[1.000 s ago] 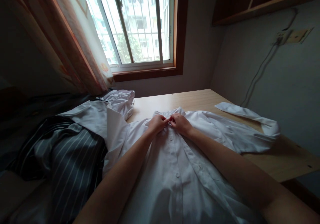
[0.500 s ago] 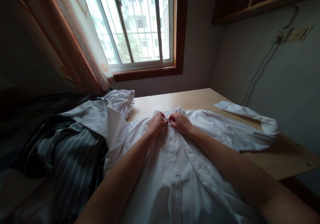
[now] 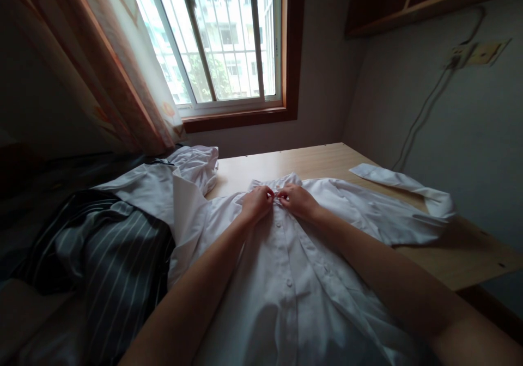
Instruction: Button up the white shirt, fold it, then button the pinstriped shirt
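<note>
A white button-up shirt (image 3: 261,290) lies spread front side up, its collar (image 3: 278,181) at the far end and one sleeve (image 3: 408,224) bent out to the right. Just below the collar, my left hand (image 3: 258,201) pinches the front edge of the cloth. My right hand (image 3: 299,200) faces it from the other side, fingertips closed on the shirt too. The fingertips of both hands nearly meet. Whether a button sits between them is too small to tell. Several small buttons run down the front placket below my hands.
The shirt rests on a light wooden table (image 3: 302,156). Dark striped cloth (image 3: 131,268) and crumpled white garments (image 3: 196,164) are heaped at the left. Behind stand a barred window (image 3: 229,44) and a curtain (image 3: 110,66). A cable (image 3: 420,115) hangs from a socket at the right.
My fingers have shifted slightly at the collar, still pinching the shirt. The shirt and the other garments lie as before; the view has moved a little.
</note>
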`<move>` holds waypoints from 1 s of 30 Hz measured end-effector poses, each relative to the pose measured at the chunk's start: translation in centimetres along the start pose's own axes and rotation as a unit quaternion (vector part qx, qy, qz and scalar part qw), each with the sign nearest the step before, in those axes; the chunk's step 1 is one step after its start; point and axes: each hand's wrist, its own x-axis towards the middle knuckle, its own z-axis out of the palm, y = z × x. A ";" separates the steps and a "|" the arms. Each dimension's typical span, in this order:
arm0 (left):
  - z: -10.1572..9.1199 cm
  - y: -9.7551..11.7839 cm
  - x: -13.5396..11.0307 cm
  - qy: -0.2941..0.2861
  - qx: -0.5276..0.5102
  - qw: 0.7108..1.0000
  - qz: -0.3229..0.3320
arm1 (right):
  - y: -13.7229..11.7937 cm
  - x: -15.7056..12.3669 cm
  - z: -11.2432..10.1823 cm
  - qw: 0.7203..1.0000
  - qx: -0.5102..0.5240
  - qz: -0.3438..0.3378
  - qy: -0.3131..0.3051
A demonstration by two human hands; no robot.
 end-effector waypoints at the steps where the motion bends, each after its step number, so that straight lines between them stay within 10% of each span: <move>1: 0.0 -0.1 0.1 -0.007 -0.003 1.000 -0.007 | 0.2 -0.1 -0.2 1.000 -0.005 -0.009 -0.003; 18: 1.0 0.7 0.4 0.011 0.007 0.997 -0.077 | 3.3 0.5 -0.2 0.993 0.099 -0.064 -0.023; 30: -0.1 0.0 0.7 -0.021 -0.075 0.992 -0.102 | 1.9 -0.2 -0.8 0.994 -0.023 -0.104 -0.026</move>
